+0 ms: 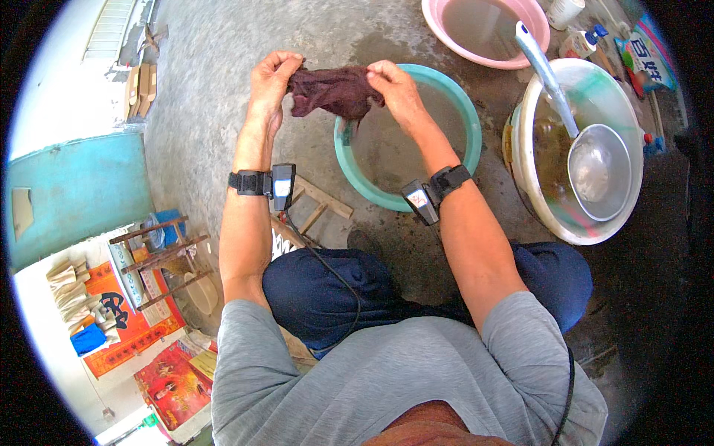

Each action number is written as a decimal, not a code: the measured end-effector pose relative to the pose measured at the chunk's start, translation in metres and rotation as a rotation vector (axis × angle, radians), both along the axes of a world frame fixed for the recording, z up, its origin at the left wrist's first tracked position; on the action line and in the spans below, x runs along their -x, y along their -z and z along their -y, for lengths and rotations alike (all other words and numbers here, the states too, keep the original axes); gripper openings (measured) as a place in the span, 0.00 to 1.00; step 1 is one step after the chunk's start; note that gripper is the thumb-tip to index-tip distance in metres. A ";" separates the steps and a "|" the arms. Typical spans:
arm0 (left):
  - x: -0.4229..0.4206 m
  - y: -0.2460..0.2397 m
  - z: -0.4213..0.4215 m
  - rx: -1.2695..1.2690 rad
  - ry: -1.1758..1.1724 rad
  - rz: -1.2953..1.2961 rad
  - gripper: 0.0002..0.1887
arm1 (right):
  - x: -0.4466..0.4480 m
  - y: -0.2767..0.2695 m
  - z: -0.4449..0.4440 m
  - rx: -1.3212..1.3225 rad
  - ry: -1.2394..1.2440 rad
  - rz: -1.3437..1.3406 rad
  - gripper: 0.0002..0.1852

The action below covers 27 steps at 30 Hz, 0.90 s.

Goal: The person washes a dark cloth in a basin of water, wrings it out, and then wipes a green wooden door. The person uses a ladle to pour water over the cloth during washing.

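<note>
A dark maroon cloth is stretched between my two hands, above the floor and the left edge of a teal basin. My left hand pinches its left end between thumb and fingers. At the other end, my right hand grips the cloth over the basin's far left part. The teal round basin stands on the floor and holds murky water. Each of my wrists wears a black strap with a small box.
A pink basin of cloudy water stands beyond. At right, a large white tub holds liquid and a metal ladle; a pump bottle is behind it. A wooden frame lies near my left knee. A wooden rack stands farther left.
</note>
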<state>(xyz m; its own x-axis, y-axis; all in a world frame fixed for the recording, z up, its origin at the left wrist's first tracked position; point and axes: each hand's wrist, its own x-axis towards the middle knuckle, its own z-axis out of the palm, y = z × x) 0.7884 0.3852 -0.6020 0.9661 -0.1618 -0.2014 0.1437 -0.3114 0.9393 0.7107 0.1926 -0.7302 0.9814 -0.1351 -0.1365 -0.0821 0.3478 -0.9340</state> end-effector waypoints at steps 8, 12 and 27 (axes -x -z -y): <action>-0.003 0.018 -0.022 0.020 0.043 -0.146 0.12 | -0.008 -0.035 0.010 -0.483 0.118 0.115 0.07; 0.003 0.008 -0.011 -0.134 0.182 -0.017 0.16 | -0.010 -0.058 0.019 -0.559 0.066 0.133 0.08; 0.025 0.016 0.026 -0.075 0.483 0.099 0.25 | -0.007 -0.097 0.044 -0.642 -0.203 0.086 0.21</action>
